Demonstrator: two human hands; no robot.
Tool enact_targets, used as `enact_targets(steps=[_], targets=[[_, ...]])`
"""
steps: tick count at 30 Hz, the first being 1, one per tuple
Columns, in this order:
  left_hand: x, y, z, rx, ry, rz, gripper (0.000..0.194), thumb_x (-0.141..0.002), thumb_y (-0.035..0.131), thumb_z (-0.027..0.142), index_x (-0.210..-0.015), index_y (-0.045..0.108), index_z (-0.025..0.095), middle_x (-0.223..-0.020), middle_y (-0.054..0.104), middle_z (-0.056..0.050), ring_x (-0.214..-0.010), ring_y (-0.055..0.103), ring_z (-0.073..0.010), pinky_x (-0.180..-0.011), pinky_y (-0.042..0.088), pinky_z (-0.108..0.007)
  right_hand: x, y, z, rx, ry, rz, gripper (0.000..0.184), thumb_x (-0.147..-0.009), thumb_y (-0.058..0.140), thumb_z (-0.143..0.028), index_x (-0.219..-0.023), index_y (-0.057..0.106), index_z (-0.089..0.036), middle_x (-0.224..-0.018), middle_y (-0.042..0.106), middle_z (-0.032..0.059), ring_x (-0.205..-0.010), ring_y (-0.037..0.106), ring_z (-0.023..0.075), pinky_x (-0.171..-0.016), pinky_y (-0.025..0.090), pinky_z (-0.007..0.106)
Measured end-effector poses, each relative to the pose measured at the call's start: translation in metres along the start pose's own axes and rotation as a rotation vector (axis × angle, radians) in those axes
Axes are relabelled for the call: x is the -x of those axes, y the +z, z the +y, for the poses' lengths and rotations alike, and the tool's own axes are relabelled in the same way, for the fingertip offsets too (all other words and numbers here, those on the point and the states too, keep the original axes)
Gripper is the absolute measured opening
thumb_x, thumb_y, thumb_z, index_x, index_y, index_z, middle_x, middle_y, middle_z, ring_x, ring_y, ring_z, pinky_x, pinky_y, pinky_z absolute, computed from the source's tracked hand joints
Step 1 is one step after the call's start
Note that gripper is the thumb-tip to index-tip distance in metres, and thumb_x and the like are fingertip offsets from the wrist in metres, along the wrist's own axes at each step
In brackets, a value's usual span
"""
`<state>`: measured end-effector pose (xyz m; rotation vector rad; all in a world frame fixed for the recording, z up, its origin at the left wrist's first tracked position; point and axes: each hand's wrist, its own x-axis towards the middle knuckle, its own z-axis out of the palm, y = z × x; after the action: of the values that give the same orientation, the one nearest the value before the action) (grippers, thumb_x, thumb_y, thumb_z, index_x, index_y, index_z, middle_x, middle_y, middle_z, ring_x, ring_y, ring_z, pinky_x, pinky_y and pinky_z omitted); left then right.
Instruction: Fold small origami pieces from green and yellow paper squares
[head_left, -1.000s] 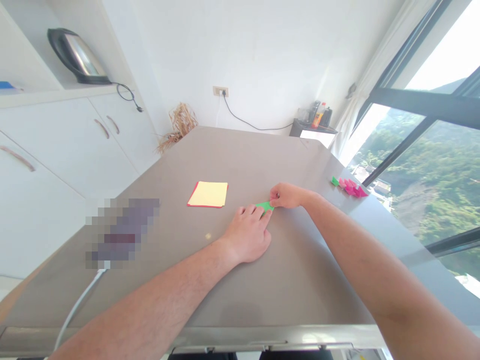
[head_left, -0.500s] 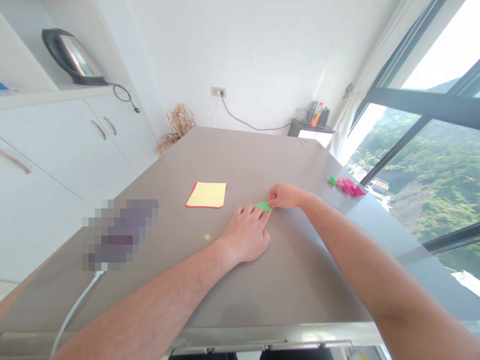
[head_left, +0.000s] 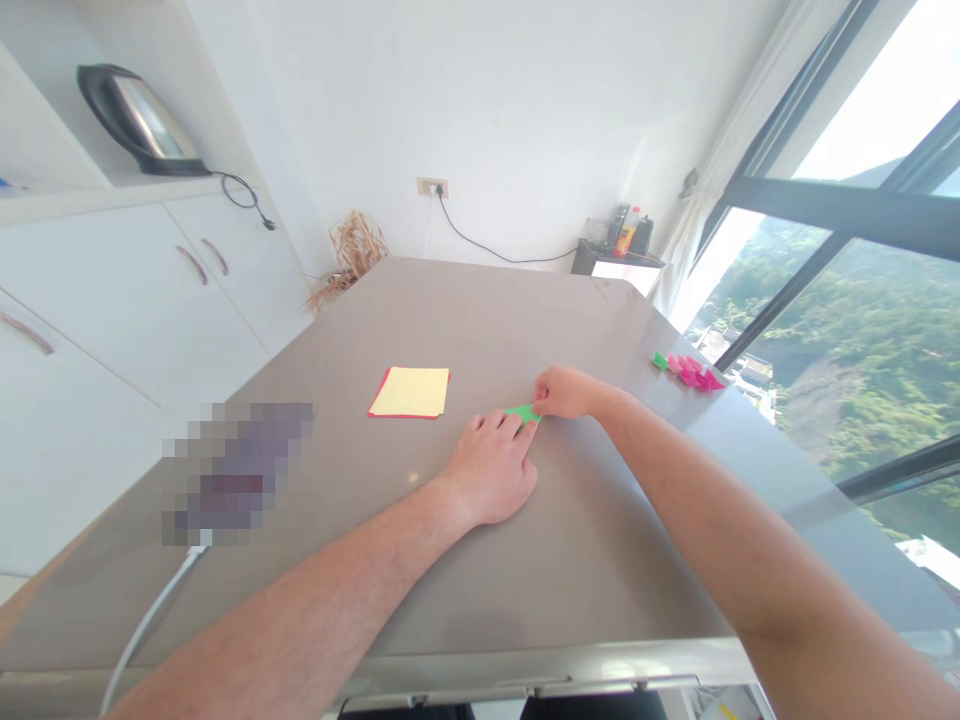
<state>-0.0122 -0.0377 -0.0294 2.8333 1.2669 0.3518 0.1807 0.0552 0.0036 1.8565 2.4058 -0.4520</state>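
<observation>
Green paper [head_left: 524, 412], one small piece, folding uncertain because largely covered: lay flat on the grey tabletop [head_left: 465, 310], near its middle, under the fingers of both hands; clock directions were taken from it. Left hand [head_left: 491, 470], bare: at seven o'clock, palm down, fingers laid out side by side with little spread, tips resting on the paper, thumb toward five. Right hand [head_left: 568, 391], bare: at two o'clock, fingers curled narrow, thumb and forefinger closed on the paper's right end. Paper stack [head_left: 410, 392], yellow sheet uppermost, red edges showing beneath: at nine o'clock, well apart from both hands. Folded pink pieces [head_left: 696, 374], several, number indistinct, with one folded green piece [head_left: 660, 361] at their near end: between two and three o'clock, close to the table's window-side edge. Pixelated object [head_left: 244, 475], dark, details obscured: between eight and nine o'clock, white cable [head_left: 150, 620] running from its lower end toward the table's front edge. Electric kettle [head_left: 146, 120], black and silver, on a shelf: ten o'clock. Wall socket [head_left: 433, 187], cord plugged in: eleven o'clock.
</observation>
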Motion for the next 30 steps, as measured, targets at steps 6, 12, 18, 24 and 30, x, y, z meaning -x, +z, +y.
enact_targets(steps=[6, 12, 18, 24, 30], targets=[[0.000, 0.000, 0.000, 0.000, 0.003, 0.008, 0.049, -0.093, 0.039, 0.028, -0.137, 0.057, 0.017, -0.125, 0.064, -0.012, -0.118, 0.050, -0.0312, -0.097, 0.041, -0.049, 0.002, -0.002, -0.002, 0.001, -0.002, 0.002, 0.017, -0.074, 0.064, -0.028, -0.083, 0.074, -0.018, -0.079, 0.073, 0.0054, -0.071, 0.063, 0.0184, -0.059, 0.042, 0.027], [-0.001, -0.001, 0.000, 0.007, -0.006, 0.001, 0.047, -0.093, 0.039, 0.029, -0.136, 0.057, 0.019, -0.125, 0.064, -0.012, -0.119, 0.050, -0.0311, -0.098, 0.041, -0.049, 0.002, -0.001, -0.002, -0.024, 0.006, 0.001, 0.016, -0.074, 0.064, -0.027, -0.083, 0.074, -0.018, -0.078, 0.073, 0.0044, -0.071, 0.062, 0.0175, -0.059, 0.041, 0.026], [-0.001, -0.002, 0.001, 0.019, 0.003, -0.003, 0.047, -0.092, 0.040, 0.028, -0.134, 0.058, 0.017, -0.125, 0.063, -0.013, -0.119, 0.051, -0.0311, -0.098, 0.042, -0.050, 0.003, 0.001, 0.006, -0.130, 0.001, -0.007, 0.019, -0.073, 0.070, -0.033, -0.086, 0.071, -0.018, -0.081, 0.071, 0.0019, -0.072, 0.061, 0.0158, -0.060, 0.042, 0.024], [-0.001, -0.002, 0.001, 0.015, -0.007, -0.007, 0.047, -0.093, 0.039, 0.029, -0.135, 0.058, 0.018, -0.126, 0.064, -0.013, -0.119, 0.051, -0.0312, -0.098, 0.041, -0.049, 0.003, 0.001, 0.013, -0.212, -0.042, -0.002, 0.021, -0.072, 0.072, -0.030, -0.090, 0.070, -0.020, -0.089, 0.071, 0.0000, -0.075, 0.061, 0.0144, -0.063, 0.043, 0.024], [-0.001, -0.001, 0.000, 0.014, -0.002, -0.006, 0.048, -0.093, 0.039, 0.029, -0.136, 0.058, 0.019, -0.126, 0.064, -0.012, -0.121, 0.050, -0.0313, -0.098, 0.041, -0.049, 0.004, 0.000, 0.015, -0.246, -0.064, -0.029, 0.010, -0.076, 0.067, -0.027, -0.083, 0.069, -0.020, -0.077, 0.067, -0.0026, -0.070, 0.057, 0.0129, -0.061, 0.041, 0.023]])
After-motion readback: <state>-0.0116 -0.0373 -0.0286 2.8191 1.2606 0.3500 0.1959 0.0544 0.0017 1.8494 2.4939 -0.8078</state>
